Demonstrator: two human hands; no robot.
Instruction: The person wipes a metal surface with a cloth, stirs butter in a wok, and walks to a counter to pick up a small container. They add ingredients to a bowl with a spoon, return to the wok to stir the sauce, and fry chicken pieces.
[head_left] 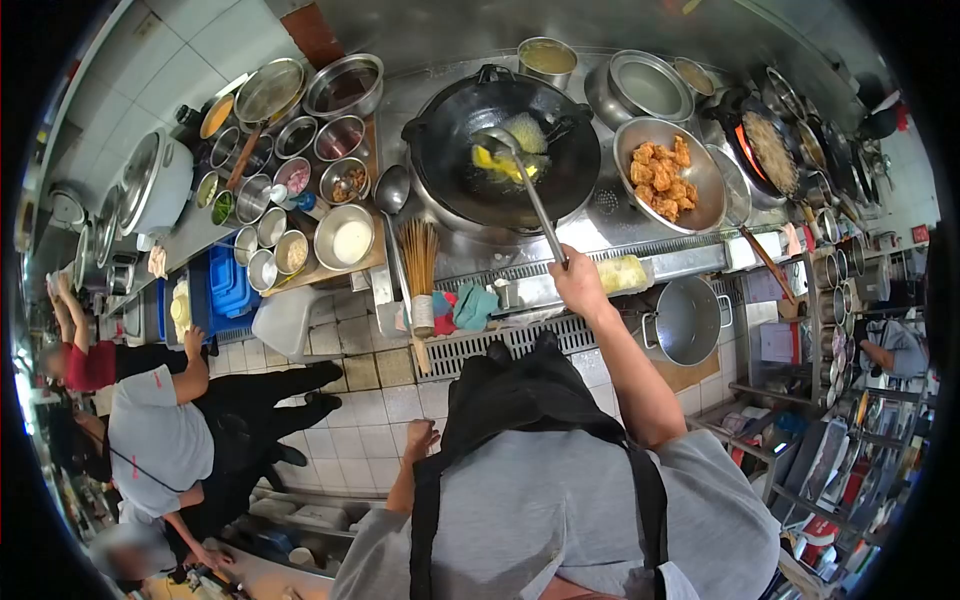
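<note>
My right hand (pixel 580 283) is closed around the handle of a long metal ladle (pixel 537 205). The ladle's bowl is down in a black wok (pixel 440 150), over bright yellow food that looks like egg (pixel 488 162). Bubbly oil (pixel 525 130) shows beside the yellow food. Low at my left side, away from the stove, my left hand (pixel 421 439) hangs with its fingers curled in, and nothing shows in it. Right of the wok stands a metal bowl (pixel 637 133) holding fried golden-brown pieces (pixel 660 178).
Left of the wok lie a second ladle (pixel 392 190) and a bamboo brush (pixel 419 260). Bowls of ingredients, one with white contents (pixel 351 240), crowd the left counter. A pot (pixel 688 322) sits low at right. Another person (pixel 160 430) works at my left.
</note>
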